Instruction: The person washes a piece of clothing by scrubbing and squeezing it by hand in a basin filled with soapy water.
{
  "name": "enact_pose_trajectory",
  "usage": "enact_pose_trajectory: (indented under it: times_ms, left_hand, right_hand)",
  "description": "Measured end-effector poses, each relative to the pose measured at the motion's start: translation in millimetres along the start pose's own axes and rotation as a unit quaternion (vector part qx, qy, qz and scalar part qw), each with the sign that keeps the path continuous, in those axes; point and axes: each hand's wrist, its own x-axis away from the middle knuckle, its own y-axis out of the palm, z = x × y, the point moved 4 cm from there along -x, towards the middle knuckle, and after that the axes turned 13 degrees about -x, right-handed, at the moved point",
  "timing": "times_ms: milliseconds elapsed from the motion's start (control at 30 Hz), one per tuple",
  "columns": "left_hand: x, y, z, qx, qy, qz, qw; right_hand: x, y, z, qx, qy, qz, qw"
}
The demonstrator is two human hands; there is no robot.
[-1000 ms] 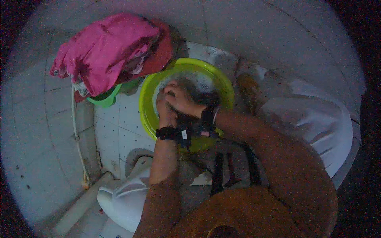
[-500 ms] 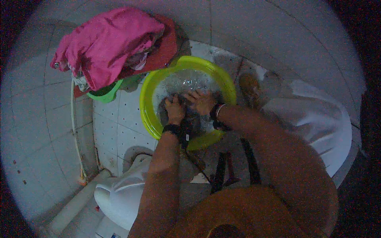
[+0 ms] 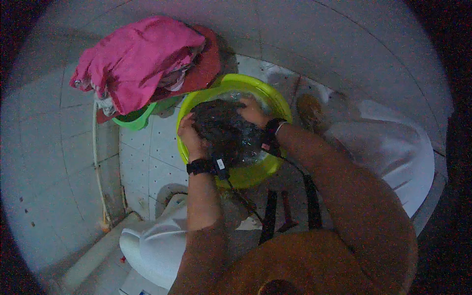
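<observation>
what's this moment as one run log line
left hand: at dark cloth's left edge; right hand: at its upper right; dark cloth: bunched in yellow-green basin; nearby: pink cloth, upper left

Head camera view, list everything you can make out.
basin: 1, lime, centre
dark cloth: 1, blackish, in basin
pink cloth: 1, pink, upper left
red object: 1, red, under pink cloth
green container: 1, green, below red object
hose: 1, pale, left
brown object: 1, brown, right of basin
straps: 2, black, lower middle
tiles: many, pale, surrounding
white fabric: 2 areas, white, both sides
wristbands: 2, black, by basin
left hand, right hand: 2, bare, at dark cloth
</observation>
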Motion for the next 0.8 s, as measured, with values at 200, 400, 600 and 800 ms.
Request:
enact_pose_trajectory:
  times_ms: [200,400,600,800]
  left_hand:
    - [36,-14,9,0.136,-0.154,0.05,0.977]
    - [40,15,4,0.088,-0.092,0.028,0.991]
    - [41,17,6,0.157,-0.19,-0.005,0.969]
    - [36,46,1,0.24,-0.245,-0.097,0.934]
  right_hand:
    - [48,44,-137,-0.156,-0.269,-0.117,0.943]
    - [67,60,-159,-0.147,-0.186,-0.038,0.971]
    - [29,48,-155,-0.392,0.004,-0.027,0.919]
    - [2,15,-81,-0.642,0.11,-0.134,0.747]
